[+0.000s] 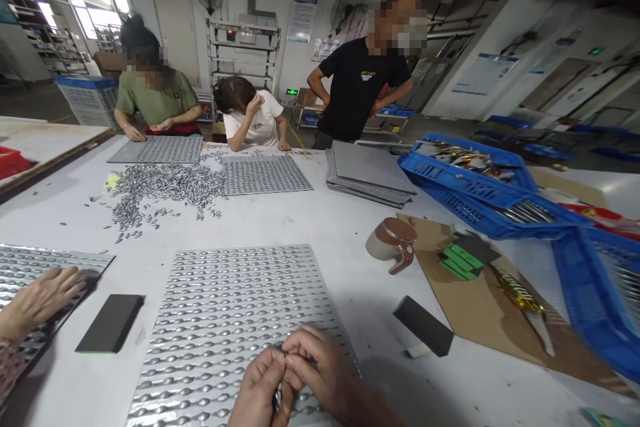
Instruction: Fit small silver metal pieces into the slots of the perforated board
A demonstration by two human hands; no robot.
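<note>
Both hands meet low over the near edge of the pocketed tray (235, 320): the left hand (260, 387) and the right hand (325, 373) are curled together, fingertips pinched on what seems to be a small silvery piece, too hidden to name surely. The tray lies flat on the white counter (340, 227) just ahead, its rows of pockets nearly all filled, so each piece sits apart in its own hollow. A dark block (111, 322) rests to its left, another dark block (424, 335) to its right. A co-worker's hand (43, 297) presses on a neighbouring tray (30, 267). Farther off lies a loose heap of metal pieces (165, 190), within reach of seated people.
</note>
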